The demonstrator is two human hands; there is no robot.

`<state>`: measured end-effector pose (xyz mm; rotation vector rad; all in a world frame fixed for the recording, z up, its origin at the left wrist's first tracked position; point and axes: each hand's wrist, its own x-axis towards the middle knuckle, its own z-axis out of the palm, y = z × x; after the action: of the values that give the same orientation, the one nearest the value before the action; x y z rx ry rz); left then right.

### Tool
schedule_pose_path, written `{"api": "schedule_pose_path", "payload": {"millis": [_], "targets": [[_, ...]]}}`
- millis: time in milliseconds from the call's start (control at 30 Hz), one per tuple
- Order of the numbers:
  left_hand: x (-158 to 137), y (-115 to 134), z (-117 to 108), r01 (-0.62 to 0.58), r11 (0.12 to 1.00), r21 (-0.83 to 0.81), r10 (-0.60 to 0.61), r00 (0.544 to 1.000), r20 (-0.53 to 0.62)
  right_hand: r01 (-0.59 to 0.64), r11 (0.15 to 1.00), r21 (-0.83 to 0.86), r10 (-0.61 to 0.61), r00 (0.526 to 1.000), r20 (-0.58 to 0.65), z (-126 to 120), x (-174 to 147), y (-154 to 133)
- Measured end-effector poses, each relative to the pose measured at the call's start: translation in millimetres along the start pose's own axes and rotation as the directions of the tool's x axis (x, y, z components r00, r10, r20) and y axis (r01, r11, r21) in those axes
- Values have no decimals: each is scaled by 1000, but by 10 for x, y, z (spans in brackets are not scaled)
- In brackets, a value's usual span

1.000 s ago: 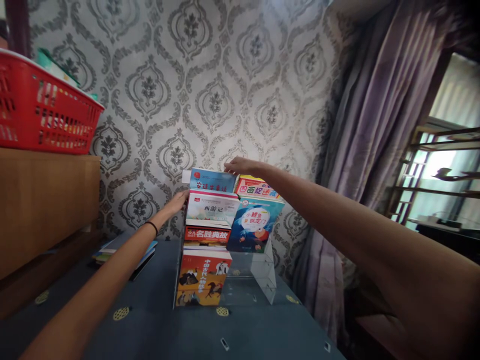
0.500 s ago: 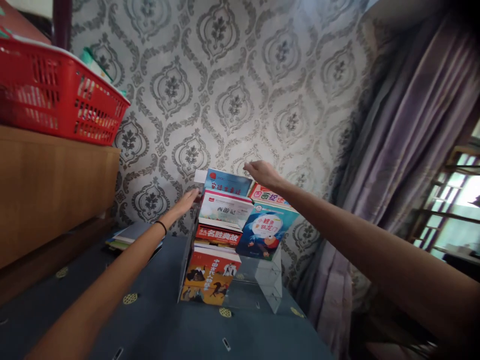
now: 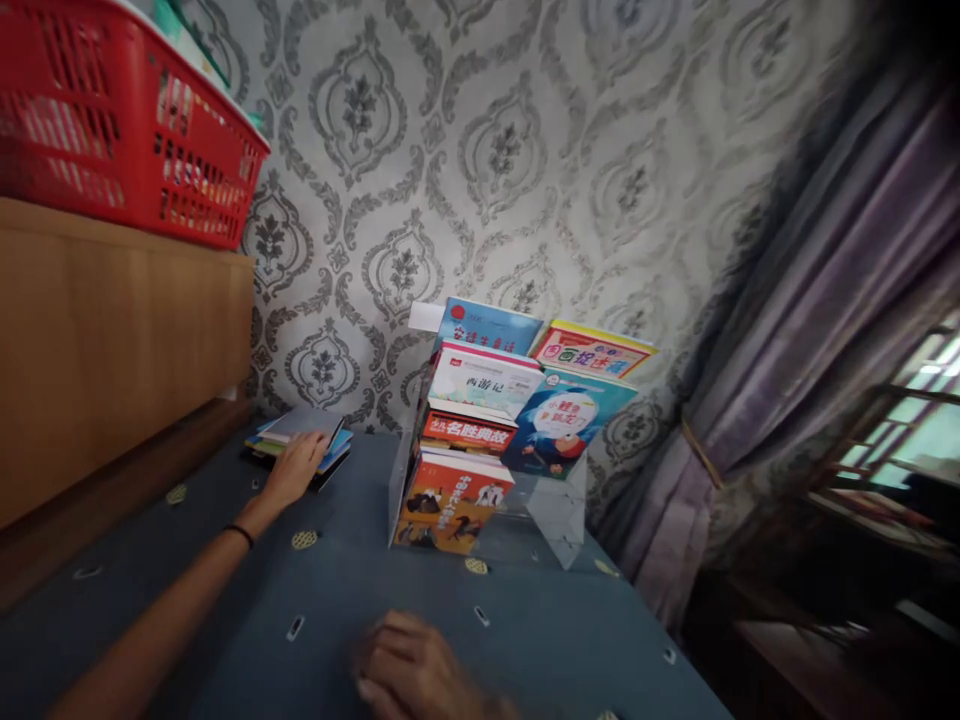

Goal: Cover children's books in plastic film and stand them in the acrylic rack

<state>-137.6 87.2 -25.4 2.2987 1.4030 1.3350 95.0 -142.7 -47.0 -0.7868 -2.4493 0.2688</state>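
My left hand (image 3: pixel 294 470) lies on the right side of a small pile of books (image 3: pixel 289 428) at the left of the table, its fingers stretched over the grey top one. Low in the picture, my right hand (image 3: pixel 416 665) hovers over the tabletop with loosely curled fingers; it is slightly blurred and nothing shows in it. Between and beyond the hands stands a clear book rack (image 3: pixel 559 520). Its tiers hold an orange book (image 3: pixel 457 505), a red book (image 3: pixel 469 431), a pale book (image 3: pixel 484 383), a blue book (image 3: pixel 487 328), a teal book (image 3: pixel 562 425) and a red-and-yellow book (image 3: pixel 592 352).
A dark blue patterned cloth (image 3: pixel 360 560) covers the table. On the left, a red plastic basket (image 3: pixel 142 130) sits on a wooden cabinet (image 3: pixel 120 340). Patterned wallpaper (image 3: pixel 495 150) rises behind the rack. A purple-grey curtain (image 3: pixel 810 330) hangs at the right.
My left hand has moved from the rack's left side to the pile of books. My right hand has come down from the rack's top to the near table. The view has shifted.
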Motion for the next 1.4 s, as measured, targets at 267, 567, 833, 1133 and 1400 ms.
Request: {"api": "schedule_pose_path", "payload": {"millis": [267,567,833,1133,1400], "targets": [[-620,-596,-182,137,943,302,-138,990,-19,-125,938,325,143,989,-32,654,155,-298],[-165,-501,-43,53,892,449,-72,997,24,-179,884,431,222,974,-50,569,191,-354],[221,-342,165,-17,817,576,-181,941,285,-108,939,328,130,990,-48,1064,142,-8],[307,-226,69,-38,797,602,-217,913,345,-170,953,252,184,982,-32,1301,292,146],[438,-221,64,-20,859,511,-193,913,360,-143,966,216,151,988,-21,1216,358,98]]}}
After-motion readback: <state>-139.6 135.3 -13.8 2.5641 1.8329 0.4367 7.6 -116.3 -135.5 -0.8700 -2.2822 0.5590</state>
